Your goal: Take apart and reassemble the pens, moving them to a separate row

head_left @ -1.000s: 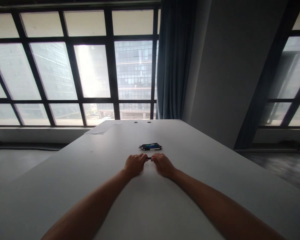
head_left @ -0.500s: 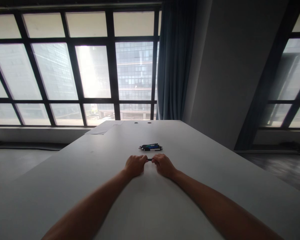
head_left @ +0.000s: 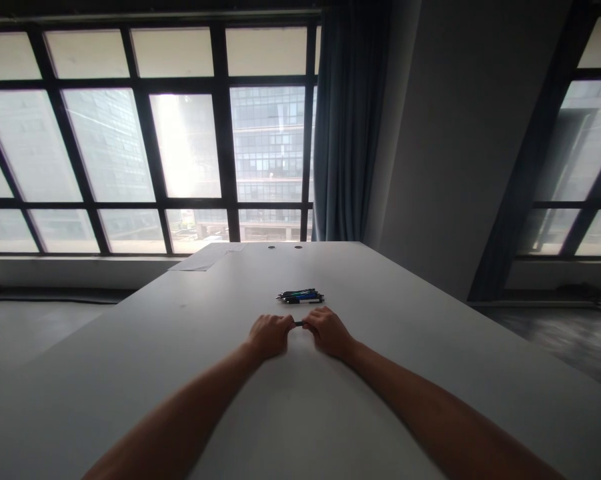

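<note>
Between my two hands is a dark pen, with only its short middle part showing. My left hand is closed on one end of it, and my right hand is closed on the other. Fingers cover both ends of the pen. Just beyond my hands lies a small pile of pens, mostly black with some blue and green, all pointing roughly sideways. Neither hand touches the pile.
The white table stretches away toward the windows. Sheets of paper lie at its far left edge. Two dark round spots, one a disc-like mark, show near the far end. A blue curtain hangs behind.
Both hands keep their hold on the pen and have barely moved. The view has tilted very slightly, and the pile of pens looks the same.
</note>
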`<state>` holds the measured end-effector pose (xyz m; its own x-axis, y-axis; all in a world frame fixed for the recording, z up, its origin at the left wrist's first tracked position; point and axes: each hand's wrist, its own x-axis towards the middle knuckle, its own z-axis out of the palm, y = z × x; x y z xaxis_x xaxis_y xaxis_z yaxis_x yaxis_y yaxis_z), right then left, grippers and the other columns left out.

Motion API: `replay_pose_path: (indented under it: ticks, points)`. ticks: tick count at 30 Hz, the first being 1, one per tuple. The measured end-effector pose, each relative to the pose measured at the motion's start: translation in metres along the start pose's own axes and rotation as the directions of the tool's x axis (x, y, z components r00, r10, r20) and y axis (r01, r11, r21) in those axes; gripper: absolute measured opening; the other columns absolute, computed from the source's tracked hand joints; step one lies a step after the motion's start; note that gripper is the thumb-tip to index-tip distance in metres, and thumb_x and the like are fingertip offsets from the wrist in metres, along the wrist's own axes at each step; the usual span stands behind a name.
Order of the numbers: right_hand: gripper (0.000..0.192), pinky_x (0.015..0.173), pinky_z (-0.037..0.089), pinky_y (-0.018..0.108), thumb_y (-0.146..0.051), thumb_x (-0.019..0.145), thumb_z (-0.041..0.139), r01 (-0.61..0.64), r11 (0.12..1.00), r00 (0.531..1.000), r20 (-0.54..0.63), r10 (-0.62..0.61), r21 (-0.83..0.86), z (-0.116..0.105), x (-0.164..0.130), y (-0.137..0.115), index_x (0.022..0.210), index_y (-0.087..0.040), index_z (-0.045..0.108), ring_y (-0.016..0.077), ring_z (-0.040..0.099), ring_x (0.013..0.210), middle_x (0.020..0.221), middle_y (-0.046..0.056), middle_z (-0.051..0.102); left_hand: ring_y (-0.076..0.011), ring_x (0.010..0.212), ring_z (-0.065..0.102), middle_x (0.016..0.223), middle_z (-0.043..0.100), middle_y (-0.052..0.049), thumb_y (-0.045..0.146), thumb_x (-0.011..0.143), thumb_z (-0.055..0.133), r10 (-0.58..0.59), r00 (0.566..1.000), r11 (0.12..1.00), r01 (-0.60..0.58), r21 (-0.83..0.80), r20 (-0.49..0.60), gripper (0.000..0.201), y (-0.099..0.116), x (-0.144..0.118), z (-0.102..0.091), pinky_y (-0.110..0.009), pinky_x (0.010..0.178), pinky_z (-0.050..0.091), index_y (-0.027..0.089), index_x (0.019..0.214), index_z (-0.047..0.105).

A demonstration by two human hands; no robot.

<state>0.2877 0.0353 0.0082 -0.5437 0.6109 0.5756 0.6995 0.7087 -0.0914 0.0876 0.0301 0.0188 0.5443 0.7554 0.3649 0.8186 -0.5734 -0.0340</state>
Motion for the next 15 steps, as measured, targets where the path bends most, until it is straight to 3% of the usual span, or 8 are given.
replay_pose_path:
  ticks: [4,7,11,15]
  points:
    - [0.013,0.077,0.041,0.032,-0.023,0.091,0.055,-0.054,0.997,0.998,-0.041,0.056,0.05,0.0048,-0.0018,0.0021,0.097,-0.017,0.065,0.0181,0.06,0.078,0.086,0.007,0.067,-0.023,0.073,0.067,0.085,0.072,-0.007,0.027,0.092,0.035,-0.021,1.0,1.0,0.02,-0.012,-0.007,0.026,-0.001,0.0004,0.002,-0.032,0.064,0.046,0.023,0.099,0.06]
    - [0.028,0.077,0.042,0.032,-0.037,0.091,0.056,-0.107,0.989,0.992,-0.062,0.113,0.098,0.0079,-0.0023,0.0028,0.108,-0.016,0.06,0.0167,0.06,0.073,0.085,0.005,0.066,-0.0219,0.073,0.067,0.086,0.072,-0.006,0.027,0.093,0.035,-0.026,1.0,0.999,0.025,-0.022,-0.018,0.026,-0.0006,0.0006,0.0024,-0.031,0.063,0.046,0.023,0.1,0.06]
    - [0.037,0.076,0.041,0.031,-0.033,0.1,0.033,-0.153,0.987,0.986,-0.056,0.156,0.046,0.007,-0.0012,0.0008,0.086,-0.015,0.062,0.0172,0.059,0.075,0.081,0.006,0.065,-0.0206,0.072,0.067,0.086,0.072,-0.006,0.03,0.095,0.032,-0.039,0.999,0.999,0.038,-0.029,-0.027,0.03,0.001,0.001,0.0015,-0.03,0.065,0.046,0.022,0.098,0.06]
    - [0.024,0.076,0.042,0.03,-0.027,0.096,0.043,-0.145,0.988,0.988,-0.055,0.147,0.054,0.0038,-0.001,-0.0025,0.085,-0.016,0.062,0.0171,0.058,0.077,0.084,0.006,0.065,-0.0205,0.076,0.066,0.086,0.071,-0.007,0.029,0.095,0.033,-0.036,0.999,0.999,0.034,-0.039,-0.039,0.028,0.0017,0.0021,0.0013,-0.031,0.068,0.047,0.021,0.095,0.06]
